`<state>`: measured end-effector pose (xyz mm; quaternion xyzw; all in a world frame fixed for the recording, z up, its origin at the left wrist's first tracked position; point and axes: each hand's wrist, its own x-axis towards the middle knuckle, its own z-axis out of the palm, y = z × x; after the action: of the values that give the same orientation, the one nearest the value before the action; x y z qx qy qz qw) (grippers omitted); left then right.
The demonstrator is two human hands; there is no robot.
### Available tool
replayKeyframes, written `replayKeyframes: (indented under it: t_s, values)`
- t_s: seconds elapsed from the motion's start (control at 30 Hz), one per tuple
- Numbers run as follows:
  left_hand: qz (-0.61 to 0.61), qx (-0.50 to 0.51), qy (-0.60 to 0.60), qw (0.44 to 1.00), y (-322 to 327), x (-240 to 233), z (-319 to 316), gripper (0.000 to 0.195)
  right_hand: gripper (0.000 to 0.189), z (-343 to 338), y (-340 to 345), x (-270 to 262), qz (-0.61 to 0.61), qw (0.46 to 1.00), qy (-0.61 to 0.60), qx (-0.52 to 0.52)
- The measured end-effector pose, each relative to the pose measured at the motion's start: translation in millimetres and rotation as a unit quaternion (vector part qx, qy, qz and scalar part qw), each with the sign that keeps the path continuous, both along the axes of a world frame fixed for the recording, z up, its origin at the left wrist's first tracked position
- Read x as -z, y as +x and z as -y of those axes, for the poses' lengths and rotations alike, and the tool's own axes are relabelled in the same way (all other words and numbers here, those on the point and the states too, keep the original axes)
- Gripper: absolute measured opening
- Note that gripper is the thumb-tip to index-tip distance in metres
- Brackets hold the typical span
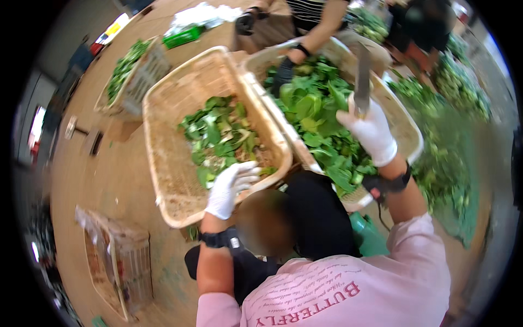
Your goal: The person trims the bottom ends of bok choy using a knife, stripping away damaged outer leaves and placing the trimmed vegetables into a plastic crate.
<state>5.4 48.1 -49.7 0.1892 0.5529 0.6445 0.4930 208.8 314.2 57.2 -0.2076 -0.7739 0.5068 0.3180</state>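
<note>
My right hand (369, 126), in a white glove, is closed round a knife (362, 77) whose broad blade points away from me. It is above the right plastic crate (414, 135), which holds a heap of leafy greens (314, 110). My left hand (235, 184), also white-gloved, hangs over the near rim of the left plastic crate (153, 163), fingers somewhat spread, with nothing seen in it. Loose leaves and trimmings (218, 137) lie on that crate's dirty bottom. Whether the left fingertips touch any leaves cannot be told.
Across from me, a co-worker's black-gloved hand (284, 75) reaches into the right crate. A crate of greens (132, 88) stands far left, a tipped crate (130, 261) near left. Greens (441, 163) lie on green sheeting at right. A small green crate (182, 37) is beyond.
</note>
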Motion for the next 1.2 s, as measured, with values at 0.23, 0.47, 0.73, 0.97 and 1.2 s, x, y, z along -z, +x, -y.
replayKeyframes:
  t_s: [0.23, 0.47, 0.73, 0.97, 1.2]
  values:
    - [0.062, -0.303, 0.272, 0.911, -5.6, -33.0, 15.5, 0.046, 0.037, 119.0, -74.6, 24.1, -0.006, 0.989, -0.033, -0.143]
    - [-0.156, -0.410, 0.189, 0.879, -32.0, -40.8, 58.9, 0.054, 0.031, 158.4, -165.1, 14.0, -0.122, 0.956, 0.024, -0.266]
    - [-0.298, -0.377, 0.057, 0.875, -30.6, -42.3, 65.7, 0.063, 0.012, 176.2, -185.4, 39.2, -0.043, 0.880, 0.440, -0.175]
    - [-0.269, -0.337, 0.032, 0.902, -30.6, -27.7, 66.9, 0.050, 0.016, 173.8, -188.9, 48.0, -0.014, 0.861, 0.470, -0.196]
    - [-0.309, -0.375, -0.003, 0.874, -34.0, -25.2, 56.4, 0.037, 0.013, 173.8, -204.9, 68.2, 0.011, 0.875, 0.463, -0.142]
